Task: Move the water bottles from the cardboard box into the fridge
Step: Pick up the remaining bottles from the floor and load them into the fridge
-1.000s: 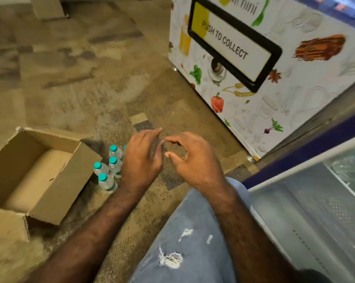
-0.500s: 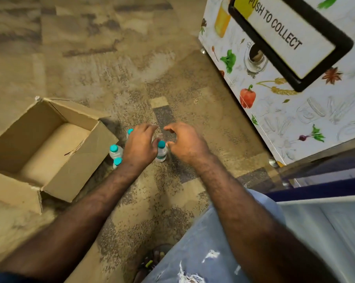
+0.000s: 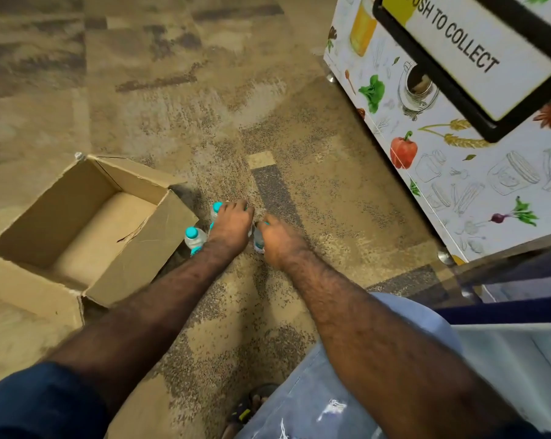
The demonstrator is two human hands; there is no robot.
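Observation:
Several small water bottles with teal caps stand on the carpet beside the cardboard box (image 3: 115,267), which lies open with nothing inside. One bottle (image 3: 194,238) stands free at the left of the group. My left hand (image 3: 230,228) reaches down over the bottle tops, fingers curled round one, with a cap (image 3: 217,206) peeking out beside it. My right hand (image 3: 279,243) grips another water bottle (image 3: 258,243) by its neck. The open fridge (image 3: 508,359) shows its pale interior at the lower right.
A vending machine (image 3: 458,172) printed with vegetables and a "PUSH TO COLLECT" flap stands at the upper right. My knee in light jeans (image 3: 315,407) and a sandalled foot (image 3: 249,407) are below the arms. Patterned carpet stretches to the far left.
Both hands have dropped from mid-air onto the bottles beside the box and closed on them. My view has tilted down and left, so less of the fridge shows.

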